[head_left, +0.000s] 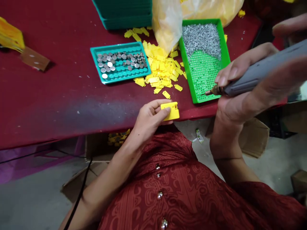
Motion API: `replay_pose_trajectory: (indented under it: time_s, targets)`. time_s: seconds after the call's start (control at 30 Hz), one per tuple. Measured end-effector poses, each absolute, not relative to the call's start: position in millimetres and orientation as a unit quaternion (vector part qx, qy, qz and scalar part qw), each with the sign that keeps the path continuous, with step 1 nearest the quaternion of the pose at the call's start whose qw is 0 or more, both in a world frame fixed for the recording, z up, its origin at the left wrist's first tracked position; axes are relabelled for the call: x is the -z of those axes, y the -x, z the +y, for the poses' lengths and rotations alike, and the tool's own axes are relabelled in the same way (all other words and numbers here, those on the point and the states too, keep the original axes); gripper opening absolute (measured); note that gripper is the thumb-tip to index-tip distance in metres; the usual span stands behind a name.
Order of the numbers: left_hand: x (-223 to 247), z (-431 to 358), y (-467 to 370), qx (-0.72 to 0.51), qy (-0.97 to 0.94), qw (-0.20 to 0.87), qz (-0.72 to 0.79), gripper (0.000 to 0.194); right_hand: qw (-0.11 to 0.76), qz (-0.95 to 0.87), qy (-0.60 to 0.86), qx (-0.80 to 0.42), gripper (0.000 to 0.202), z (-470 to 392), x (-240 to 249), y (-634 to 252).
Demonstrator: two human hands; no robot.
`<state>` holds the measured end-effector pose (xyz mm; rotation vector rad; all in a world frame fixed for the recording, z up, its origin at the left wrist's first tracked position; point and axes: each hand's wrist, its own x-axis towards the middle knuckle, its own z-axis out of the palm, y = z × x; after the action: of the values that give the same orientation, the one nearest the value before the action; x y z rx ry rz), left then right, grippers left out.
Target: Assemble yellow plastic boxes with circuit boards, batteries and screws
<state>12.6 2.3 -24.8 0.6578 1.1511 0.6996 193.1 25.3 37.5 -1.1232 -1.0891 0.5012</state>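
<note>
Between the thumb and fingers of my left hand (153, 116) is a small yellow plastic case (173, 112), held just over the table's front edge. My right hand (242, 99) grips a grey electric screwdriver (261, 70), its thin bit pointing left over the near part of a green perforated tray (195, 95). Many small silver screws (202, 40) lie heaped at that tray's far end. Beyond my left hand, small yellow plastic tabs (161, 68) are piled loosely on the table.
A teal tray (105, 80) holds round silver button cells. Behind stand stacked dark green trays (127, 16) and a clear plastic bag (168, 22) with yellow contents. A brown piece (35, 59) lies at left on the red tabletop (59, 92). Cardboard boxes (255, 137) sit below.
</note>
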Motion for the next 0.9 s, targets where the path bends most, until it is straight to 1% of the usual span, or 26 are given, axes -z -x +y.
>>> replay_pose_trajectory:
  time_s: [0.07,0.1,0.13,0.23,0.4,0.47,0.63,0.73,0.8,0.9]
  targets:
    - [25,1,-10,-0.327,-0.290,0.728,0.529,0.039,0.724,-0.482,0.468,-0.155,0.045,42,-20,-199]
    - [24,1,-9,-0.331,-0.285,0.726,0.532,0.040,0.732,-0.486,0.446,-0.171,0.042,52,-10,-204]
    - [23,1,-7,-0.334,-0.280,0.724,0.534,0.041,0.777,-0.467,0.394,-0.150,0.040,61,0,-209]
    - [21,2,-5,-0.336,-0.269,0.724,0.539,0.044,0.777,-0.470,0.386,-0.166,0.035,77,24,-221]
    - [17,4,-9,-0.338,-0.263,0.726,0.538,0.042,0.729,-0.447,0.496,-0.151,0.055,74,33,-220]
    - [16,6,-10,-0.337,-0.265,0.726,0.537,0.040,0.716,-0.445,0.519,-0.140,0.058,72,33,-218]
    - [15,8,-10,-0.335,-0.270,0.721,0.543,0.039,0.725,-0.446,0.505,-0.140,0.051,73,34,-218]
    - [14,8,-10,-0.335,-0.271,0.721,0.542,0.040,0.744,-0.449,0.468,-0.159,0.046,75,37,-220]
    - [14,8,-10,-0.334,-0.271,0.721,0.543,0.039,0.757,-0.447,0.447,-0.165,0.047,77,39,-221]
    - [14,9,-10,-0.334,-0.272,0.721,0.543,0.040,0.759,-0.440,0.453,-0.158,0.052,77,39,-220]
